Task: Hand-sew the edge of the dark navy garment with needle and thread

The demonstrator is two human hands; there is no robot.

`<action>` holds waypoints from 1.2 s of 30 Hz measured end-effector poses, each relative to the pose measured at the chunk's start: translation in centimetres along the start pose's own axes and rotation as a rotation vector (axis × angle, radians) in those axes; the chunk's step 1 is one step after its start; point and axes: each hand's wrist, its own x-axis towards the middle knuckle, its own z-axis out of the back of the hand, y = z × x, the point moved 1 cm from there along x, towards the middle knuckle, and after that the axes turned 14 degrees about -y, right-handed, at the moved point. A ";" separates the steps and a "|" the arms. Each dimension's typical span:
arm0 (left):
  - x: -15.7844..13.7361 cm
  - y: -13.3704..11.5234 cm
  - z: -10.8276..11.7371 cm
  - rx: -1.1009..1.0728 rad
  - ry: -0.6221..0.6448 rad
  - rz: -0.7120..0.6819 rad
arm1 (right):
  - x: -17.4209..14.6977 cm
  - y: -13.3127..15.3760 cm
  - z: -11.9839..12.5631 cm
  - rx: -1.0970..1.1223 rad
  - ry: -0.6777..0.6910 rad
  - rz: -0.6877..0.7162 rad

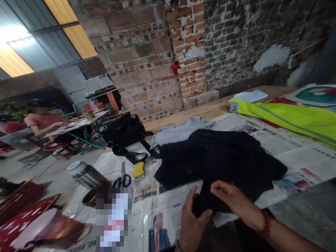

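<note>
A dark navy garment [223, 154] with a small button lies spread on the newspaper-covered table. At its near edge, my right hand [233, 199] has its fingertips closed on a narrow dark flap of the cloth. My left hand [194, 218] is just left of that flap, thumb and fingers apart in a curve, with dark cloth behind the gap. A red bracelet circles my right wrist. Behind the navy garment lies a light grey cloth [181, 129]. To its left is a black bag [123, 131] with a strap.
Scissors [123, 177], a yellow sponge-like piece [138, 169], a steel flask [88, 174] and a brown cup [90, 196] stand left. Yellow-green reflective cloth [288, 117] and an iron [315, 95] lie right. A person [44, 122] sits at another table. A brick wall rises behind.
</note>
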 end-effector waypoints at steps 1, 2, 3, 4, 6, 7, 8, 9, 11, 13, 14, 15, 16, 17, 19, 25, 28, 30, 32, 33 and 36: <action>0.2 -0.1 0.0 -0.022 0.017 0.038 | 0.0 0.1 0.1 0.043 -0.022 -0.024; 0.3 -0.2 0.0 -0.055 0.050 0.066 | 0.1 0.1 0.2 0.082 -0.029 -0.043; 0.5 -0.2 -0.1 -0.093 0.087 0.089 | 0.1 0.2 0.2 0.115 -0.030 -0.061; 0.6 -0.1 -0.1 -0.130 0.118 0.113 | 0.1 0.3 0.3 0.142 -0.024 -0.076; 0.8 0.2 -0.2 -0.189 0.147 0.157 | 0.0 0.3 0.3 0.176 -0.014 -0.094; 0.8 0.3 -0.2 -0.210 0.139 0.173 | 0.0 0.3 0.3 0.185 -0.010 -0.100; 0.8 0.4 -0.2 -0.224 0.122 0.181 | 0.0 0.3 0.2 0.190 -0.004 -0.104; 0.8 0.5 -0.2 -0.233 0.106 0.183 | 0.0 0.2 0.2 0.192 0.005 -0.109; 0.7 0.7 -0.3 -0.238 0.069 0.189 | 0.1 0.1 0.0 0.184 0.029 -0.115; 0.6 0.9 -0.4 -0.221 0.036 0.194 | 0.1 0.0 -0.2 0.168 0.036 -0.120; 0.6 1.0 -0.4 -0.214 0.029 0.195 | 0.2 -0.1 -0.2 0.168 0.022 -0.121; 0.6 1.1 -0.5 -0.210 0.028 0.196 | 0.3 -0.1 -0.2 0.177 -0.006 -0.120; 0.6 1.2 -0.5 -0.207 0.033 0.196 | 0.4 -0.1 -0.2 0.200 -0.044 -0.122; 0.6 1.3 -0.6 -0.208 0.043 0.196 | 0.5 -0.2 -0.2 0.234 -0.084 -0.130; 0.7 1.4 -0.5 -0.217 0.060 0.203 | 0.8 -0.2 -0.2 0.309 -0.140 -0.157; 0.7 0.9 -0.1 -0.211 0.070 0.197 | 1.4 -0.6 -0.7 0.445 -0.169 -0.204; 0.6 1.2 0.0 -0.239 0.053 0.210 | 2.2 -0.7 -0.4 0.482 -0.212 -0.200; 0.6 1.4 0.0 -0.293 0.040 0.243 | 2.9 -0.5 0.2 0.494 -0.225 -0.194; 0.6 1.5 -0.1 -0.380 0.035 0.296 | 3.4 0.0 0.9 0.506 -0.208 -0.198; 0.6 1.4 -0.2 -0.429 0.038 0.329 | 3.5 0.5 1.1 0.521 -0.184 -0.206; 0.8 1.0 -0.4 -0.551 0.064 0.405 | 3.5 2.0 1.5 0.608 -0.094 -0.232</action>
